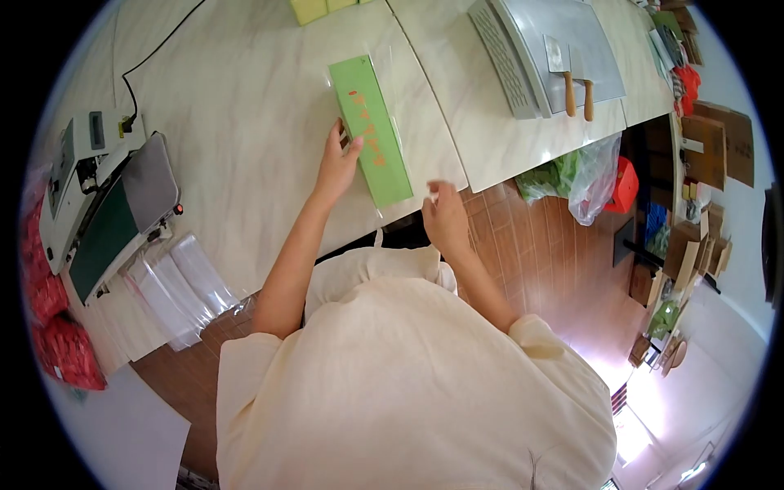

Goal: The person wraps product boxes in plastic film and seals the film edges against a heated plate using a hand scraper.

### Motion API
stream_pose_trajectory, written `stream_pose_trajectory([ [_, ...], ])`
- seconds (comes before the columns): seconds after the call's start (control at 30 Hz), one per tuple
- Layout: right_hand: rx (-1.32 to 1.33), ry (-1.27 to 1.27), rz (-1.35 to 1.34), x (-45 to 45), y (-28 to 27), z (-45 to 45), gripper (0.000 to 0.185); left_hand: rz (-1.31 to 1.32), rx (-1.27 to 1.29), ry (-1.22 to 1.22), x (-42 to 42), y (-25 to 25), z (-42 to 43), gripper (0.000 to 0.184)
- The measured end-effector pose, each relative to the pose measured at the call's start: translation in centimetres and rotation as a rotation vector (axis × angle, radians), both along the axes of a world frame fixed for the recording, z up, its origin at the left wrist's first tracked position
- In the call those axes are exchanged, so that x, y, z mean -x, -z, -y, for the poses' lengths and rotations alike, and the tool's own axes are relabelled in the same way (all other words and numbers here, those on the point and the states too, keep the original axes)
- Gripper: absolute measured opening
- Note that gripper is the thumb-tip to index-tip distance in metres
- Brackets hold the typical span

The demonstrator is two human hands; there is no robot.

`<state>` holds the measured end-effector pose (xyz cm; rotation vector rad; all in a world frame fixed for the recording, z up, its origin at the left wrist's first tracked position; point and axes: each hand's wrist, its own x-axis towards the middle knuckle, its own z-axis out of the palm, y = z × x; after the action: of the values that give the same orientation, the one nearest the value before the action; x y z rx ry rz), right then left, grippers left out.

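A long green box (373, 131) with orange lettering lies on the marbled table, inside a clear plastic sleeve that sticks out past its edges. My left hand (339, 163) grips the box by its left long side, thumb on the top face and fingers along the edge. Just off the box's near right corner is my right hand (445, 219), slightly blurred, its fingers loosely curled and a little apart. I see nothing held in it, and it appears apart from the box.
At left stands a sealing machine (98, 188) with a black cord. Clear plastic sleeves (184, 278) lie beside it. Two wooden-handled scrapers (569, 90) rest on a metal appliance (563, 49) at upper right. Beyond the table edge are plastic bags (592, 175) and a red container (622, 186).
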<state>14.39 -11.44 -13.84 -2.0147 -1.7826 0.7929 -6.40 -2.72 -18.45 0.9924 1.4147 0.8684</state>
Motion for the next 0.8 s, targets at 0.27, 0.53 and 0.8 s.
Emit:
stream_pose_trajectory([
  [0.27, -0.297, -0.13, 0.126, 9.6, -0.5, -6.5, 0.071, 0.156, 0.154, -0.017, 0.0, -0.9, -0.5, 0.069],
  [0.53, -0.276, -0.209, 0.237, 9.2, 2.5, -5.5, 0.086, 0.119, 0.189, -0.115, 1.0, -1.8, -0.8, 0.075],
  [0.8, -0.177, -0.877, 0.153, 2.9, -0.9, -4.1, 0.083, -0.955, -0.506, -0.036, 7.5, -3.5, -2.7, 0.073],
])
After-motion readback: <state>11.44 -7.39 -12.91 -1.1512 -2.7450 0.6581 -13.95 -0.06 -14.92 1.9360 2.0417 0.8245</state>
